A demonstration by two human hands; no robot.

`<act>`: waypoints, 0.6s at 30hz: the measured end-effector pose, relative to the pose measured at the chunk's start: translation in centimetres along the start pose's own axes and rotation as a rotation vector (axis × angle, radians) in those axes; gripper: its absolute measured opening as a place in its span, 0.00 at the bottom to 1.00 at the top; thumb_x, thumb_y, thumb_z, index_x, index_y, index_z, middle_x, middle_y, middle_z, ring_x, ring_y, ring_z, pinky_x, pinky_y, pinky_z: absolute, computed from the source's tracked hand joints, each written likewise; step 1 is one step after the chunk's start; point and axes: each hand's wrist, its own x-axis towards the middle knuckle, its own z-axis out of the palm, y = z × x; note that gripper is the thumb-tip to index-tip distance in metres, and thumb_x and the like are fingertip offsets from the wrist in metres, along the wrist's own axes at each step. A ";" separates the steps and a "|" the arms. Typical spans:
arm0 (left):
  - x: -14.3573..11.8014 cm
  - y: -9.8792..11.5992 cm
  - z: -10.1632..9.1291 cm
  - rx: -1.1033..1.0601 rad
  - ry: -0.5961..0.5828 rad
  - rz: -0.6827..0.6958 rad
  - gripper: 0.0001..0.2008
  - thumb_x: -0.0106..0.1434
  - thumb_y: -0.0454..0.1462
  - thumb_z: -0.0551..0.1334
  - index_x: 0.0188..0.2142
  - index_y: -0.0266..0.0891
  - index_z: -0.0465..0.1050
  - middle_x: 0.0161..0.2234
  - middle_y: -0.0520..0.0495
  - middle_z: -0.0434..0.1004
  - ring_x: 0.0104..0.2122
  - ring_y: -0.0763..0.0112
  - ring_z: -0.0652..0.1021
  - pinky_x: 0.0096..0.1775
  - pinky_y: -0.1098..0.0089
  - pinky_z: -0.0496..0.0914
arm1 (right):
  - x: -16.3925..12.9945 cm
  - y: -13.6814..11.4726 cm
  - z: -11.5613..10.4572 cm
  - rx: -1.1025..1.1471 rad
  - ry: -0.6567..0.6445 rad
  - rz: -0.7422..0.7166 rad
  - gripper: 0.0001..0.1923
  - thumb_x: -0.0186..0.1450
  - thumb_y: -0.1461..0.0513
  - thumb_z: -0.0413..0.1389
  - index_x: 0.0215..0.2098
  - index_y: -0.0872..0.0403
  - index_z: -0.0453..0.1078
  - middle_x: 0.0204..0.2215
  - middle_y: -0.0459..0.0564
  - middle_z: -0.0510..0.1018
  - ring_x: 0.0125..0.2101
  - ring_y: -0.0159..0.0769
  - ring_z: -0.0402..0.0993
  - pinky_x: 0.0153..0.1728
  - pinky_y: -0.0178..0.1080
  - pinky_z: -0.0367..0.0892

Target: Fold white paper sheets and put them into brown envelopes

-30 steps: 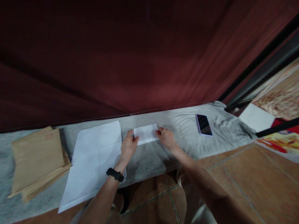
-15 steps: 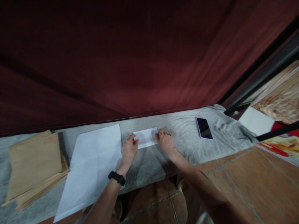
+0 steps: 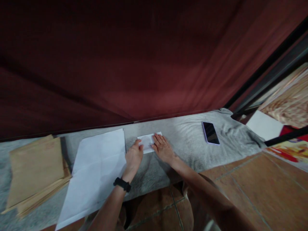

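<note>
right hand (image 3: 163, 148) slid onto one folded paper (image 3: 146, 141); left hand (image 3: 133, 157) beside.

My left hand (image 3: 133, 158) and right hand (image 3: 164, 149) are both bare, with no gloves and no rings that I can make out. A black band (image 3: 122, 184) with a dark, chunky face wraps my left wrist. Both forearms are uncovered, no sleeves showing. My fingers (image 3: 158, 140) look plain, nails too blurred to tell.
</note>
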 end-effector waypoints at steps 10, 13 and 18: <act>-0.8 0.2 0.5 0.139 0.068 0.046 0.21 0.74 0.39 0.50 0.62 0.37 0.68 0.42 0.34 0.83 0.42 0.53 0.83 0.45 0.59 0.73 | -0.6 0.1 0.8 -0.085 0.020 -0.002 0.30 0.77 0.53 0.45 0.73 0.58 0.54 0.72 0.59 0.55 0.72 0.46 0.51 0.69 0.52 0.53; -1.1 0.6 0.9 0.147 0.178 0.153 0.21 0.72 0.35 0.49 0.58 0.34 0.73 0.48 0.31 0.80 0.50 0.49 0.80 0.53 0.54 0.70 | -0.5 0.0 0.7 -0.103 0.007 0.004 0.29 0.78 0.53 0.45 0.73 0.57 0.54 0.72 0.59 0.55 0.72 0.46 0.51 0.69 0.50 0.53; -1.7 2.1 3.6 0.056 0.266 0.418 0.23 0.74 0.37 0.49 0.64 0.35 0.67 0.65 0.36 0.68 0.66 0.54 0.67 0.66 0.52 0.61 | -0.5 0.2 0.7 -0.152 -0.034 -0.023 0.28 0.76 0.59 0.46 0.72 0.56 0.56 0.72 0.58 0.54 0.71 0.47 0.53 0.70 0.51 0.51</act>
